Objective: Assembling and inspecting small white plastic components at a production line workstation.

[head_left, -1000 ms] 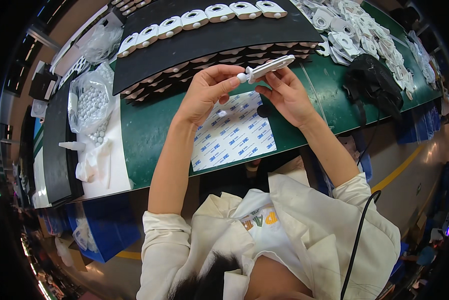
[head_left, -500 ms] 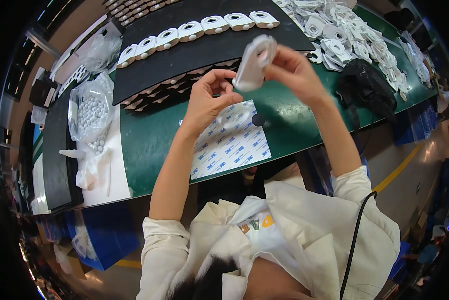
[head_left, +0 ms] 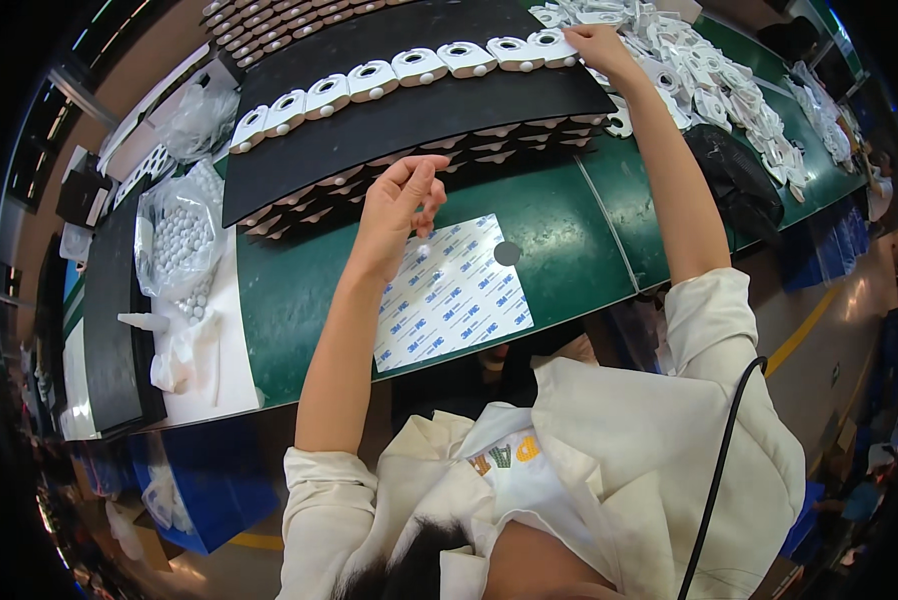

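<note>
At the far right end of a row of white plastic housings, each with a round hole and a small white ball at its edge, my right hand (head_left: pixel 597 48) grips the last white plastic housing (head_left: pixel 552 45). The row lies on a black board (head_left: pixel 449 110), stacked over more layers of the same parts. My left hand (head_left: pixel 401 210) hovers in front of the stack, thumb and fingers closed together; what they hold, if anything, is hidden. Below it lies a white sheet with blue print (head_left: pixel 454 295), and a dark round disc (head_left: pixel 507 253) sits at its upper right edge.
A clear bag of white balls (head_left: pixel 181 235) stands at left, beside a small white nozzle-tipped bottle (head_left: pixel 144 321). Loose white parts (head_left: pixel 714 85) are heaped at far right, near a black bag (head_left: pixel 734 175). The green table's front edge (head_left: pixel 299 398) runs before me.
My right hand has carried the white housing from above the sheet to the right end of the row. My left hand has lowered slightly and parted from the housing.
</note>
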The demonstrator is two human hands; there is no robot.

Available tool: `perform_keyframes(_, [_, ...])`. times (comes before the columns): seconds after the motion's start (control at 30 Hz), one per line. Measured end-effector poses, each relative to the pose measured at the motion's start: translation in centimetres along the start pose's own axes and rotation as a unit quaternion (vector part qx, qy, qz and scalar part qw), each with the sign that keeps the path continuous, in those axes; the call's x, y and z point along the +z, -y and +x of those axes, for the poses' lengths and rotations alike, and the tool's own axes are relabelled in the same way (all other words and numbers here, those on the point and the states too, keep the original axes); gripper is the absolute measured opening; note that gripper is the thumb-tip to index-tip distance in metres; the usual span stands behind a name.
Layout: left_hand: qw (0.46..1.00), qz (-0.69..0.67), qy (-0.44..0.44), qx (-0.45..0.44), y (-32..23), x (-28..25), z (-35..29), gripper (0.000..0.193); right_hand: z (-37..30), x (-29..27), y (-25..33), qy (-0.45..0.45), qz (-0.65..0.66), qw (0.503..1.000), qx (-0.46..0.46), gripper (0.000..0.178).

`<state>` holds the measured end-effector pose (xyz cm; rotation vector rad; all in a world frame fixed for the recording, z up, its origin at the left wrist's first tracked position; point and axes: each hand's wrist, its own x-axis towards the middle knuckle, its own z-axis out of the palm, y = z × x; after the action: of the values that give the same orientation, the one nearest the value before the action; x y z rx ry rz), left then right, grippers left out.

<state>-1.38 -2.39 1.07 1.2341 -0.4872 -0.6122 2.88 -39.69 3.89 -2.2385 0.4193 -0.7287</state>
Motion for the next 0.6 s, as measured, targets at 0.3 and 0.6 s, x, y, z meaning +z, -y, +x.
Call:
perform_keyframes(0.3, [1.0,0.026,-0.002,-0.01,0.0,0.2,0.0,0.032,0.9,-2.2,-0.5,0.064,-0.119,0.99,0.048,0.032])
perform_keyframes(0.6, [0.976,0.081,-0.096,0.181,-1.5,0.1,-0.4,0.018,-9.1,-3.3,-4.0,-0.064,-0.3,0.951,-0.027,0.029])
